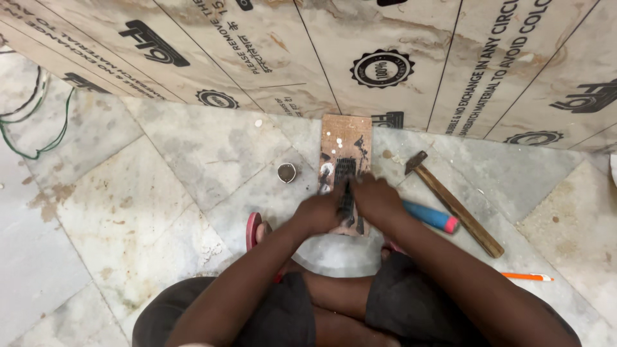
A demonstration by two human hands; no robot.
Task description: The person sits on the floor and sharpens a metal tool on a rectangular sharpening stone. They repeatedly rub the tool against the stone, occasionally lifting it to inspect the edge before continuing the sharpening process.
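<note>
A small wooden board lies flat on the marble floor in front of me, spattered with white and black marks. A dark ridged piece rests on it. My left hand and my right hand meet over the near half of the board, both pressed on a dark object between them. What exactly each hand grips is hidden by the fingers. A blue-handled tool with a pink end pokes out from under my right wrist.
A wooden-handled hammer lies right of the board. An orange pencil sits further right. A small round tin stands left of the board. Film-covered panels lean at the back. Green and white wires trail at the left.
</note>
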